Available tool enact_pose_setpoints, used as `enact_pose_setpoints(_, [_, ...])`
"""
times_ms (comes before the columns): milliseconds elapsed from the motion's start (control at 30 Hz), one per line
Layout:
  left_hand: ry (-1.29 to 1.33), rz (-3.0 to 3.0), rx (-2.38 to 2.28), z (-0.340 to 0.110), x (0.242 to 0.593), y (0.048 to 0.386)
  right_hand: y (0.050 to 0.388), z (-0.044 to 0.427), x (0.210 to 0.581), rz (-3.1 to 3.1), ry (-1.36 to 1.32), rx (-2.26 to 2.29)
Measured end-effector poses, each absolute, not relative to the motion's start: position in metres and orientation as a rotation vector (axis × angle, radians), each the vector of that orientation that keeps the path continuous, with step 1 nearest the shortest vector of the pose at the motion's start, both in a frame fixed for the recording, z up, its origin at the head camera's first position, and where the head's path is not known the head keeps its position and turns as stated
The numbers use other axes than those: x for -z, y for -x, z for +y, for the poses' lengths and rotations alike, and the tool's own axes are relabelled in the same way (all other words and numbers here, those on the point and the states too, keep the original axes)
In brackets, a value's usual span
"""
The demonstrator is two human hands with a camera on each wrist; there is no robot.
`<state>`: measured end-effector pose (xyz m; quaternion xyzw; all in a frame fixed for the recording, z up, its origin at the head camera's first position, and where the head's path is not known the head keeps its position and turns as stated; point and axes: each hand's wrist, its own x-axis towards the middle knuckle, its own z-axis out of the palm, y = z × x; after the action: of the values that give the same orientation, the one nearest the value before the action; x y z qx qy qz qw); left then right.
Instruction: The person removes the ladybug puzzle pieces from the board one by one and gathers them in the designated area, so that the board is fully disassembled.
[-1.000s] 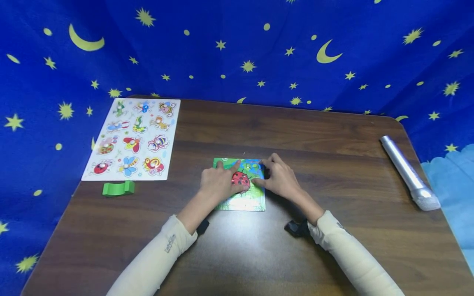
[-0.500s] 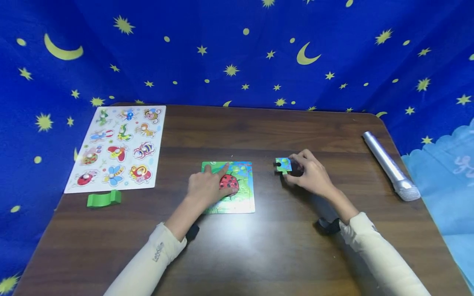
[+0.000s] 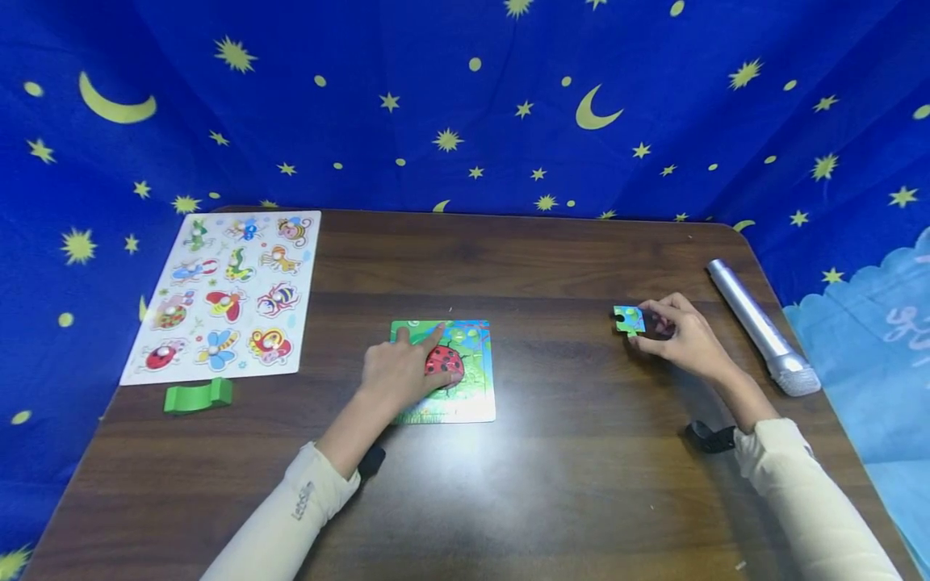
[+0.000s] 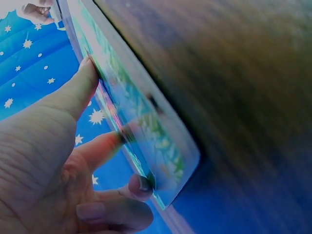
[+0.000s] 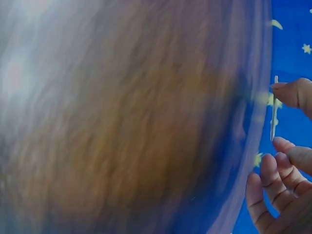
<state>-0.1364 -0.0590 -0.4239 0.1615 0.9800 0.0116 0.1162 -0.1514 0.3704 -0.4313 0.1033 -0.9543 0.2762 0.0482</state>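
Right of the frame's centre, the right hand (image 3: 686,340) pinches a puzzle piece (image 3: 629,319), carried farther from the ladybug puzzle (image 3: 472,386), leaving them well apart; mid-frame, the left hand (image 3: 395,375) rests on that puzzle, fingers grasping nothing.

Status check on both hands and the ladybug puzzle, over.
Left hand on ladybug puzzle, covering part. Right hand pinching loose piece, right of puzzle. Silver microphone farther right, not between piece and puzzle.

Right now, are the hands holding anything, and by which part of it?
The right hand pinches a small puzzle piece by its edges. The left hand only rests on the ladybug puzzle.
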Motion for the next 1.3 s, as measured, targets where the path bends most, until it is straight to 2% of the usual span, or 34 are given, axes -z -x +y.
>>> enact_pose_setpoints(467, [-0.479, 2.893, -0.02, -0.063, 0.423, 0.133, 0.155, 0.384, 0.44, -3.008, -0.242, -0.853])
enact_pose_setpoints(733, [-0.523, 2.969, 0.052, -0.066, 0.422, 0.136, 0.158, 0.377, 0.437, -3.031, -0.249, -0.812])
enact_pose_setpoints(867, [-0.442, 2.932, 0.001, -0.073, 0.421, 0.133, 0.157, 0.355, 0.433, -3.011, -0.335, -0.753])
enact_pose_setpoints(1300, [-0.305, 2.895, 0.017, -0.082, 0.423, 0.122, 0.156, 0.239, 0.428, -2.885, -0.899, -0.791])
